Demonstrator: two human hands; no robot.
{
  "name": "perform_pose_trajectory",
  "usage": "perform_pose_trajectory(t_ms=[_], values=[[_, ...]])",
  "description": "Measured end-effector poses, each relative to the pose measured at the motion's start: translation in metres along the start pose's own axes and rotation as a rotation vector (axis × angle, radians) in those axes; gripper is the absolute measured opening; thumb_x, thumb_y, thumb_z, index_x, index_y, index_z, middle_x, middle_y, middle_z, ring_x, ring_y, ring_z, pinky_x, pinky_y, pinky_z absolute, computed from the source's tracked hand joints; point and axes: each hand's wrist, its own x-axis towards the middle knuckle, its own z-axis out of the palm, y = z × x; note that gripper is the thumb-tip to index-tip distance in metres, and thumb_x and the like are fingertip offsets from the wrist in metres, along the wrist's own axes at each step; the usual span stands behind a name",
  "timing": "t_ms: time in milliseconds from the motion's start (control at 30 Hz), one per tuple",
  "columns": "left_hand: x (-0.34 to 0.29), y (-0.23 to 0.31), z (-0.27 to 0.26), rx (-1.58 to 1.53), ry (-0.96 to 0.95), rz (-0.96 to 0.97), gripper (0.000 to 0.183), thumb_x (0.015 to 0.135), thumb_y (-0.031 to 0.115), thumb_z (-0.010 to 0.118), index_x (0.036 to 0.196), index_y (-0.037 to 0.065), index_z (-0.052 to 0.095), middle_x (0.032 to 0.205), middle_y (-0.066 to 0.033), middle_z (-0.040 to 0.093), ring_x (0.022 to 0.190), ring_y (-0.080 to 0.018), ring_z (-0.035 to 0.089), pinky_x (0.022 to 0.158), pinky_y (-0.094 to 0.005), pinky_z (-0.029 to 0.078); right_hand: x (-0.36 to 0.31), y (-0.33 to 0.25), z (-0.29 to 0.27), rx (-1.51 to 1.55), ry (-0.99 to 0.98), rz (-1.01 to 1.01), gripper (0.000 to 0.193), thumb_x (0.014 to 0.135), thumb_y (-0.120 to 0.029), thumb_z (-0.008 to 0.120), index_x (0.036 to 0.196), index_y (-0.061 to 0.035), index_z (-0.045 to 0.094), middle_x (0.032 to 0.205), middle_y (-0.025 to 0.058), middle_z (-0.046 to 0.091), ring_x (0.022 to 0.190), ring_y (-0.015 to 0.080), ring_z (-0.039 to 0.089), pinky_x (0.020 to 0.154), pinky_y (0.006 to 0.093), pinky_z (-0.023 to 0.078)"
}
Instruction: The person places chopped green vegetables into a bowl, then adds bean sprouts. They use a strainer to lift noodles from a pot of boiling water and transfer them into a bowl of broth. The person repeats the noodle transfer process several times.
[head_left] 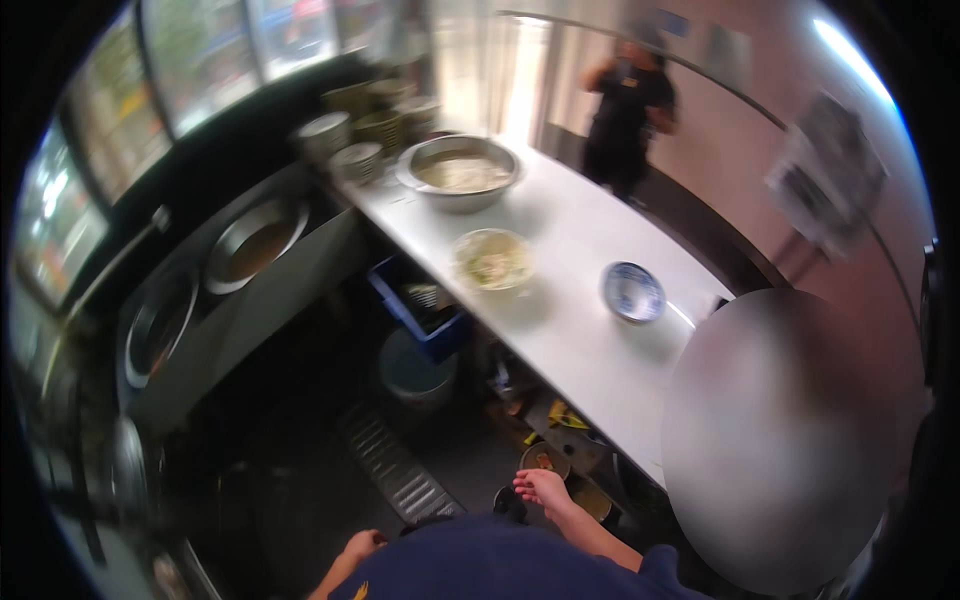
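Right hand (543,490) loosely open, seemingly empty; left hand (362,545) curled, contents unclear; blue bowl (634,293) on the desk (580,350), ahead and right of both hands, nearer the right; round, no long axis.

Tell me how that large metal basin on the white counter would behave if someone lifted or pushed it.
The large metal basin would probably feel heavy, as pale contents spread across its inside. Its shiny wall looks rigid, so it likely wouldn't flop. Being wide and low, it might slide along the white counter rather than tip.
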Motion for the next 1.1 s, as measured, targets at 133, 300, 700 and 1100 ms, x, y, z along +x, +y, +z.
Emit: perform_pose_trajectory(t_ms=[133, 300, 700, 1100], values=[[-0.035, -0.026, -0.003, -0.26, 0.17, 0.095, 0.027, 0.081, 0.024, 0.068, 0.105, 0.012, 0.072, 0.099, -0.0121, 0.072, 0.094, -0.0284, 0.069, 0.083, -0.0385, 0.055, -0.049, -0.06, 0.117, -0.091, -0.357, -0.233, 0.026, 0.094, -0.015, 0.056, 0.116, -0.0044, 0.066, 0.087, -0.0014, 0.064, 0.077, 0.0084, 0.06, 0.069, 0.0214, 0.047], [-0.066, -0.036, -0.037, -0.406, 0.464, 0.077, 0.024, 0.084, 0.02, 0.065, 0.105, 0.008, 0.069, 0.098, -0.0139, 0.071, 0.092, -0.0298, 0.069, 0.081, -0.0387, 0.054, -0.188, -0.142, 0.245, -0.134, -1.351, -0.77, 0.062, 0.103, -0.05, 0.04, 0.124, 0.0046, 0.061, 0.095, 0.0107, 0.059, 0.084, 0.0161, 0.057, 0.076, 0.03, 0.047], [-0.086, 0.005, -0.056, -0.786, 0.745, -0.094, 0.019, 0.089, 0.013, 0.063, 0.106, 0.005, 0.068, 0.092, -0.0094, 0.072, 0.082, -0.019, 0.068, 0.077, -0.0331, 0.054, -0.261, -0.164, 0.341, 0.084, -2.278, -0.804, 0.05, 0.098, -0.043, 0.048, 0.113, 0.0021, 0.064, 0.093, 0.0105, 0.06, 0.081, 0.0161, 0.058, 0.073, 0.0284, 0.046], [-0.074, 0.087, -0.025, -0.823, 0.819, -0.347, 0.022, 0.088, 0.013, 0.063, 0.108, 0.005, 0.067, 0.093, -0.0104, 0.071, 0.081, -0.0221, 0.068, 0.077, -0.0353, 0.055, -0.185, -0.246, 0.323, 0.154, -2.499, -0.572, 0.039, 0.093, -0.037, 0.057, 0.102, -0.0004, 0.067, 0.091, 0.0104, 0.061, 0.079, 0.0161, 0.058, 0.07, 0.0267, 0.046]])
